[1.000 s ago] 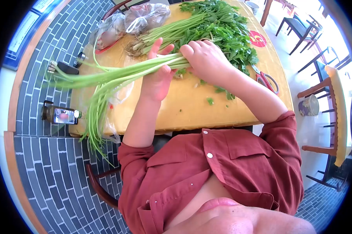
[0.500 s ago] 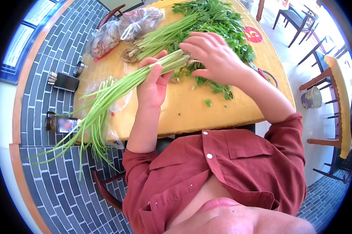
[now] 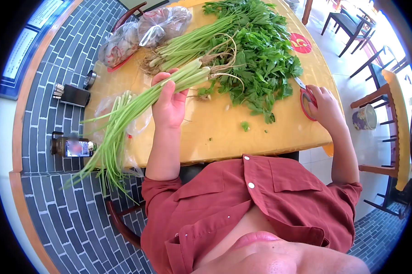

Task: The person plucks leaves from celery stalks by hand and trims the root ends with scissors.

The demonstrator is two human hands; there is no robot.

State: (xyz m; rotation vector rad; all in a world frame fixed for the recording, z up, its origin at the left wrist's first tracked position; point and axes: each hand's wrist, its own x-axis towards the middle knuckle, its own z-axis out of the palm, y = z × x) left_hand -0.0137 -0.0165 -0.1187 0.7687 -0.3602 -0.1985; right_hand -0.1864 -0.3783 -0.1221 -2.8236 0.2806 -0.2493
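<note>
My left hand [image 3: 169,102] is closed around a bunch of green stalks [image 3: 146,101], whose roots point right and whose thin ends droop past the table's left edge. At the right side of the table, my right hand [image 3: 325,107] has its fingers around the red handles of the scissors [image 3: 305,104], which lie at the tabletop with the blades toward the leaves. A big pile of leafy greens [image 3: 265,59] with roots lies behind both hands. More trimmed stalks [image 3: 116,123] rest on a clear plastic bag at the left.
Tied plastic bags [image 3: 162,25] stand at the back left of the yellow-covered table [image 3: 242,146]. A black holder [image 3: 75,96] and a phone [image 3: 78,148] are by the brick wall. Chairs [image 3: 347,25] and a patterned bin [image 3: 365,117] stand to the right.
My right hand has left the root ends of the bunch and moved right to the scissors. The roots now spread out freely, while my left hand still holds the stalks.
</note>
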